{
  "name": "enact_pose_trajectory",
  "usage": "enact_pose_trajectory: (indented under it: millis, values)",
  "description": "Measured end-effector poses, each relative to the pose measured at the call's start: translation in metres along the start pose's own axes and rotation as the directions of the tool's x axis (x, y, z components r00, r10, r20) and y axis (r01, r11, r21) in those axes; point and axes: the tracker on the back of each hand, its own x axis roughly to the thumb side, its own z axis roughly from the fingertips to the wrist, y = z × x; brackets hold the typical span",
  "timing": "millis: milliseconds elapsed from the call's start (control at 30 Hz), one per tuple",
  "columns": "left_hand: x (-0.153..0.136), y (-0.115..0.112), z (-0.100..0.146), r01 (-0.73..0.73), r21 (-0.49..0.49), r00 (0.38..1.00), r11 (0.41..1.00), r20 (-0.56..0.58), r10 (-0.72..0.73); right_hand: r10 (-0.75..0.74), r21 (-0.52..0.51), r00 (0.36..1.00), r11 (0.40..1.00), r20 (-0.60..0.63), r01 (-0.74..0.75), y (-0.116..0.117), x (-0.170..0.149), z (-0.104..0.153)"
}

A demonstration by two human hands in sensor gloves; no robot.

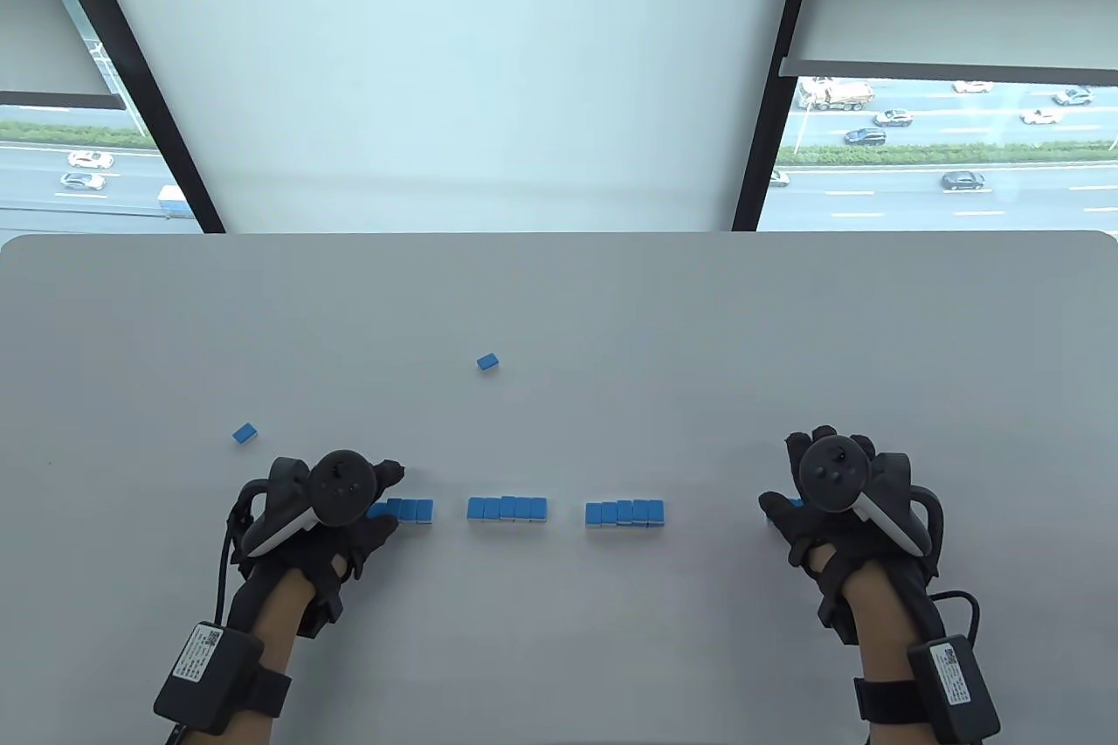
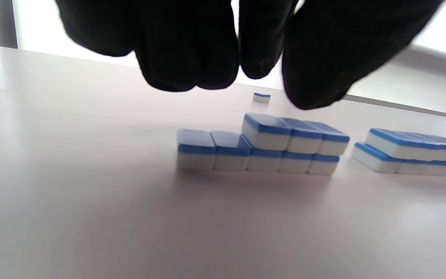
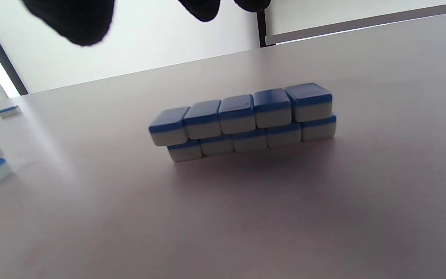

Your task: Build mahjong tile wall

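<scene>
Hovering over the unfinished leftmost wall section (image 2: 261,149), your left hand (image 1: 336,509) is hanging loosely curled, holding nothing; your right hand (image 1: 834,492) is covering its section, grip unclear. Two loose tiles (image 1: 488,361) are waiting on the table (image 1: 559,300).

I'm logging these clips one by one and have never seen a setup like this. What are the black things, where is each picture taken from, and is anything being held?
There is no machine here. A person's left hand and right hand wear black sensor gloves, each with a tracker strapped to its back. The large picture looks down at the grey table. The other two come from cameras on the wrists. Blue-and-white mahjong tiles stand in short two-layer blocks in a row. The left block lacks two top tiles, while the block under the right hand is full. A far loose tile and a left loose tile lie apart. Neither hand seems to hold anything.
</scene>
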Motion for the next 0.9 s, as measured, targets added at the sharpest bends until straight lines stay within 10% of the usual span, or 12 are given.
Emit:
enact_pose_trajectory:
  millis: [200,500,900]
  values:
    - [0.012,0.024,-0.009,0.057,0.075,0.998,0.996,0.032,-0.06,0.008,0.001,1.0,1.0,0.002,-0.008,0.0,0.001,0.0]
    - [0.045,0.038,-0.089,0.241,-0.011,0.968,0.971,0.07,-0.239,0.015,-0.015,1.0,1.0,0.001,-0.015,-0.002,0.0,0.001]
    - [0.069,-0.003,-0.198,0.318,-0.144,0.948,0.937,0.033,-0.317,0.018,-0.018,1.0,1.0,-0.011,-0.018,-0.003,-0.002,0.002]
